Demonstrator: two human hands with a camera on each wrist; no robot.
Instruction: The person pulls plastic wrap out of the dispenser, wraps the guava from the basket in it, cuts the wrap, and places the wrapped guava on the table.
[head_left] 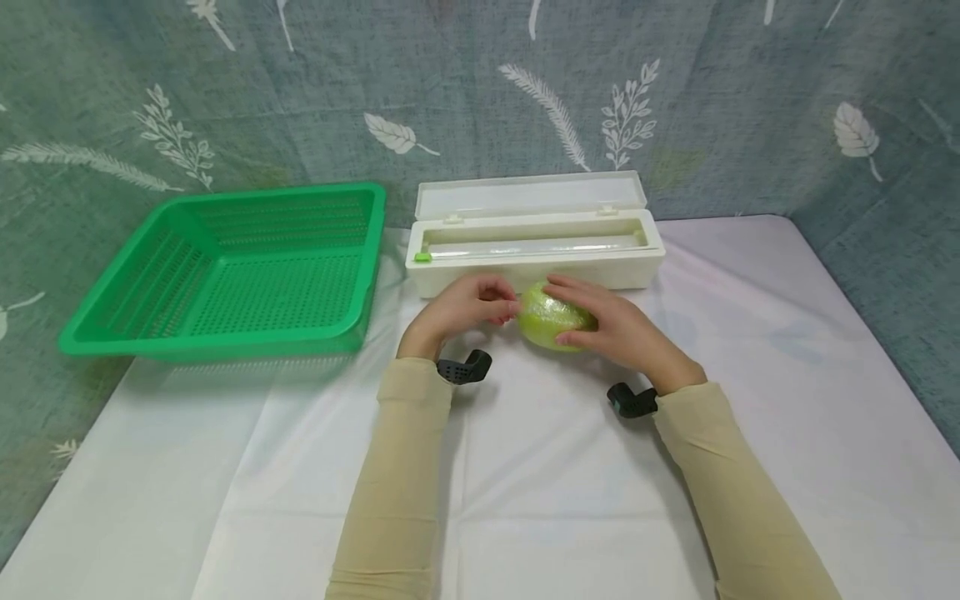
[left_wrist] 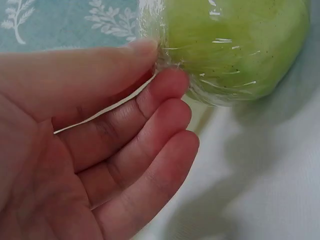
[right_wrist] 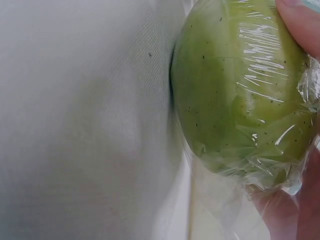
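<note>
A round green fruit [head_left: 553,319] with small dark specks sits in shiny cling film, close in front of a long white film dispenser [head_left: 536,271]. My right hand [head_left: 626,327] grips the fruit from the right, fingers over its top and thumb at its near side. On the other side my left hand [head_left: 468,307] pinches the edge of the cling film [left_wrist: 161,61] between thumb and index finger, its other fingers bent below. Loose, crumpled film bunches at one end of the fruit [right_wrist: 235,90] in the right wrist view.
The dispenser's lid [head_left: 528,198] stands raised, with a film roll inside and a small green slider [head_left: 423,257] at its left end. A green plastic basket [head_left: 225,343] stands at the left. White cloth [head_left: 525,500] covers the table; a patterned curtain [head_left: 465,92] hangs behind.
</note>
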